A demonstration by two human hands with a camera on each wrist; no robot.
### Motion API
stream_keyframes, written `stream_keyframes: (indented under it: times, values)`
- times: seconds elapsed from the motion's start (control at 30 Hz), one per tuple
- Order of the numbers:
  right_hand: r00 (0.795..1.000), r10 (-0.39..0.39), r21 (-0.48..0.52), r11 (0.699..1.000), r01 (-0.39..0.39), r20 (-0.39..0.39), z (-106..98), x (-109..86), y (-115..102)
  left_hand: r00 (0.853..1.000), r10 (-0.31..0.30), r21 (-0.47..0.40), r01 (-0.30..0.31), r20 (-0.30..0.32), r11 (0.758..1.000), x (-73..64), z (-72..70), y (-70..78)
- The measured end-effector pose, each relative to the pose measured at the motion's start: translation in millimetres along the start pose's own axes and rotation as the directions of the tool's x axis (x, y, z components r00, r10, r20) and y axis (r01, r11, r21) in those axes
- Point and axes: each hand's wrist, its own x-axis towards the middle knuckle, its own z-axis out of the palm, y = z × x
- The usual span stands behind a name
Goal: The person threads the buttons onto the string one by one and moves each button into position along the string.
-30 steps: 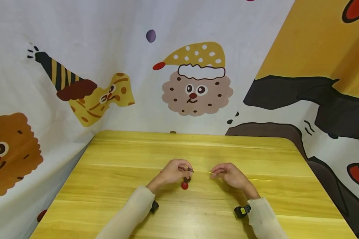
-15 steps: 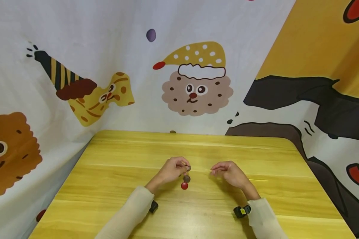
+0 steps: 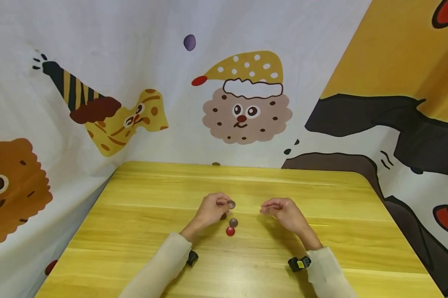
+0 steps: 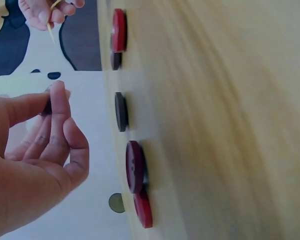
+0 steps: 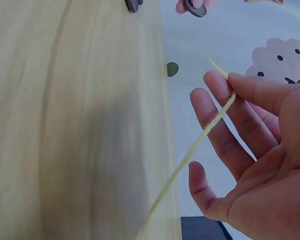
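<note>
Yellow string (image 5: pixel 193 148) is pinched near one tip by the fingers of the right hand (image 3: pixel 286 213). The left hand (image 3: pixel 210 210) pinches a dark button (image 3: pixel 231 204) above the wooden surface (image 3: pixel 127 207), where a red button (image 3: pixel 230 231) lies just beside a brown button (image 3: pixel 233 222).

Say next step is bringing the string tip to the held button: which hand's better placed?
Right, I'd say: the right hand pinches the yellow string near its protruding tip. The left hand is occupied, pinching the dark button.
</note>
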Motion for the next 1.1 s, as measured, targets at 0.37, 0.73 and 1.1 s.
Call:
stream_keyframes:
  times: [0.37, 0.73, 1.1]
  values:
    - [1.0, -0.024, -0.027, 0.999, 0.024, -0.02, -1, -2.7, -13, 0.999, -0.03, -0.021, 0.029, -0.043, 0.999, -4.0, -4.7, 8.5]
    - [0.996, -0.072, -0.015, 0.997, 0.071, -0.045, 7, -1.9, -20, 0.998, -0.037, 0.002, 0.037, -0.055, 0.999, -5.9, -3.0, 13.3]
    - [0.993, -0.099, -0.031, 0.995, 0.097, -0.065, 11, -5.4, -34, 0.999, -0.032, -0.056, 0.03, -0.032, 0.998, -7.3, -2.0, 15.9]
